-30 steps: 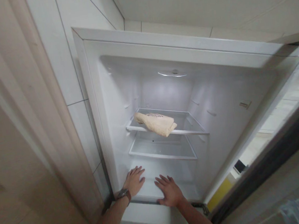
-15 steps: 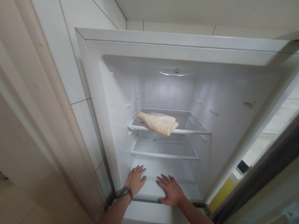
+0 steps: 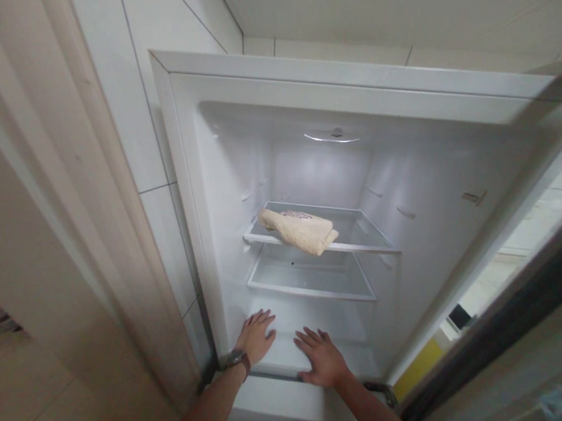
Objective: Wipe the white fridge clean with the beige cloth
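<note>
Inside an opened white fridge, both hands reach in at the bottom. My left hand, with a watch on its wrist, lies palm down with fingers stretched over the white bottom surface. To its right, my right hand is also flat, fingers spread, holding nothing. Above them are a lower glass shelf and an upper glass shelf. A folded cream cloth with a dark print lies across the upper shelf's front edge.
A lamp cover is set in the fridge ceiling. On the right stands the open door with a dark seal. A wooden door frame and wall tiles rise close on the left. Something yellow shows beyond the door gap.
The view has shifted slightly, so the fridge sits a little further right. Both hands stay in the same place and pose.
</note>
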Demonstrator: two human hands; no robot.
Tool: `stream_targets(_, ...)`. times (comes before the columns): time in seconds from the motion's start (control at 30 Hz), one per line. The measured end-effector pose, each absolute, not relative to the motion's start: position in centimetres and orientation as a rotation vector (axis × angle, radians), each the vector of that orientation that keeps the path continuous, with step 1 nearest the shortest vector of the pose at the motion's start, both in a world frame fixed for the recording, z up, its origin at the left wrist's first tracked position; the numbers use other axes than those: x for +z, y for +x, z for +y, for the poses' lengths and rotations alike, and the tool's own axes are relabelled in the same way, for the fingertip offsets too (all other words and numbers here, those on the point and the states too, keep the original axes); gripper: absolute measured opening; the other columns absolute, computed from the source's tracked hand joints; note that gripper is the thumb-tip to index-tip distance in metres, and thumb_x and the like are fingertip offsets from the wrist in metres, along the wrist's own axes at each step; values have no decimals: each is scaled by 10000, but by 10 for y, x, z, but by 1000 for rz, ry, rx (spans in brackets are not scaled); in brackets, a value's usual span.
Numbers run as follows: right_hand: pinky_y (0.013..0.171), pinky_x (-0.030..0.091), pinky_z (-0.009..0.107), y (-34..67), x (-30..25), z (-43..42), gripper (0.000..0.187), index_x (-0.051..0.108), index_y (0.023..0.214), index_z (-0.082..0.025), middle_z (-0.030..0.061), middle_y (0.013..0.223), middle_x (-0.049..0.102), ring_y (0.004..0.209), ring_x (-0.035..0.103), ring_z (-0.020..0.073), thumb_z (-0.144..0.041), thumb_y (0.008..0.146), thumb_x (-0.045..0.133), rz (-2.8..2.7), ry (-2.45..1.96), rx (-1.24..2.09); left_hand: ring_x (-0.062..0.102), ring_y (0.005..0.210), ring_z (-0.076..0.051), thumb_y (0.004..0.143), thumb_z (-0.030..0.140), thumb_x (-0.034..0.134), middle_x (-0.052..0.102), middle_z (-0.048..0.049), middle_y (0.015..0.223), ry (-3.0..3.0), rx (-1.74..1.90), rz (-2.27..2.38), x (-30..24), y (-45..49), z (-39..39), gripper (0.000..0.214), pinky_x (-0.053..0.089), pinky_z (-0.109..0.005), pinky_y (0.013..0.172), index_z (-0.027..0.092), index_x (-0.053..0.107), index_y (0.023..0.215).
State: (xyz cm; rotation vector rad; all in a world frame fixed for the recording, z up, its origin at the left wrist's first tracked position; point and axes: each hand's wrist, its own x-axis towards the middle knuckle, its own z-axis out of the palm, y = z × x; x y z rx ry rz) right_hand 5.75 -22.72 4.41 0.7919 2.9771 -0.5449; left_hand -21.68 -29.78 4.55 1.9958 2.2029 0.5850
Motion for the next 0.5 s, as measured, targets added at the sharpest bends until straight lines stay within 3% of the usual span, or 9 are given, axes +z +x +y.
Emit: stream_targets(0.5, 1264, 89, 622, 58, 50, -230, 936, 374, 1629, -298, 93, 1713, 271, 1607, 170, 344, -645, 810, 666, 2971, 825, -541, 386, 1525, -256, 945, 358, 502, 501, -11, 1602, 1958, 571, 2207, 57, -212, -302, 523, 273, -472, 1257, 289, 618, 1451)
